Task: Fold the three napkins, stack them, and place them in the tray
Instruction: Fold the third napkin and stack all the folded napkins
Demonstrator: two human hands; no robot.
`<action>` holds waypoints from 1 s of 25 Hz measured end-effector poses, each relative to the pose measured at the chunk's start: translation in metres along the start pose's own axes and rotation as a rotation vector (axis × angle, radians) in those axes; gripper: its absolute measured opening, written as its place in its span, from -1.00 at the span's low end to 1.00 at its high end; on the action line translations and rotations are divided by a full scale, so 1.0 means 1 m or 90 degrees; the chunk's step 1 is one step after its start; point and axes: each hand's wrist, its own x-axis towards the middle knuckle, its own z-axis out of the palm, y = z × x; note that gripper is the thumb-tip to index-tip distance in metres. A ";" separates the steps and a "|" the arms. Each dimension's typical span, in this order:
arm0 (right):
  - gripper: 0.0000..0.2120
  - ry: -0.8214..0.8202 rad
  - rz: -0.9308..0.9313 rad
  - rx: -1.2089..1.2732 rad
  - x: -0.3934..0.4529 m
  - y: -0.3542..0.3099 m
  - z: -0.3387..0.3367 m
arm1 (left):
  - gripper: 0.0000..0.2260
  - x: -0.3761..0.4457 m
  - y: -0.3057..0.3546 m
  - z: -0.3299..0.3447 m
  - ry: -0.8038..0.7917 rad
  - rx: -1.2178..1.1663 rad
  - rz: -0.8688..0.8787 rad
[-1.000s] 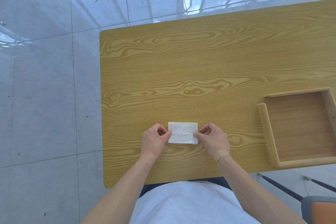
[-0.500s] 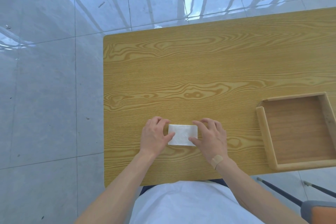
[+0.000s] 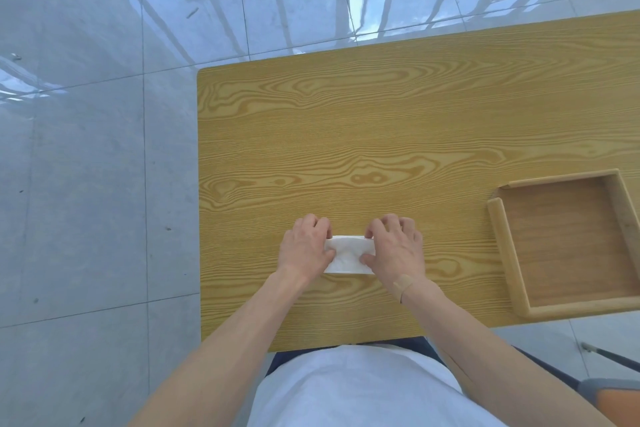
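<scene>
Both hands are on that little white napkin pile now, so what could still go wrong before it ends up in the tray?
The folded white paper napkin stack already buckles in the middle between the left hand and right hand; squeezing harder might crease it or undo the folds. It still lies on the wooden table, well apart from the shallow square wooden tray, so layers could slip or fan out during the carry.

Both hands (image 3: 349, 250) pinch the folded napkin (image 3: 347, 258) on the table (image 3: 381, 135).
</scene>
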 end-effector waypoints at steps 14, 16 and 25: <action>-0.73 -0.044 -0.011 0.088 -0.006 0.003 -0.008 | -0.88 -0.010 -0.003 -0.001 -0.033 -0.195 0.012; -0.73 -0.099 -0.002 0.199 -0.006 0.006 -0.017 | -0.88 -0.011 -0.002 -0.004 -0.025 -0.271 0.002; -0.81 0.055 -0.007 0.462 -0.038 0.013 -0.011 | -0.80 -0.030 -0.014 -0.007 0.029 -0.428 0.043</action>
